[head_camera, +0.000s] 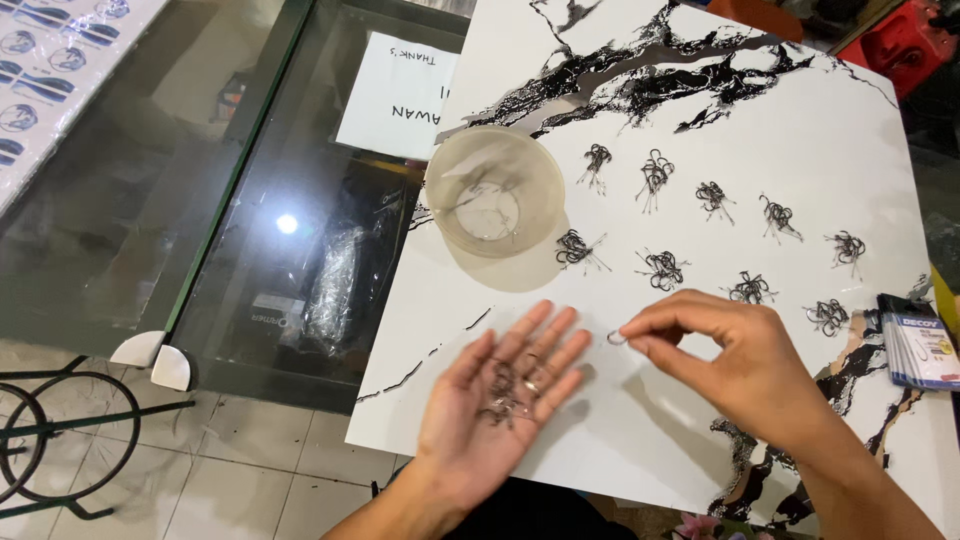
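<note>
Left hand (505, 400) lies open, palm up, cradling loose hooks (508, 392); right hand (735, 360) pinches one hook (616, 339) at two o'clock of it. Sorting underway, seemingly; a tenth pile needs space beside the piles (664, 268).

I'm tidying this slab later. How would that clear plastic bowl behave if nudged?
The clear bowl looks thin-walled and nearly empty, so it is probably light and would slide easily on the glossy marble-pattern slab. It sits upright and is wide for its height, so tipping seems unlikely. The few hooks inside might shift.
</note>
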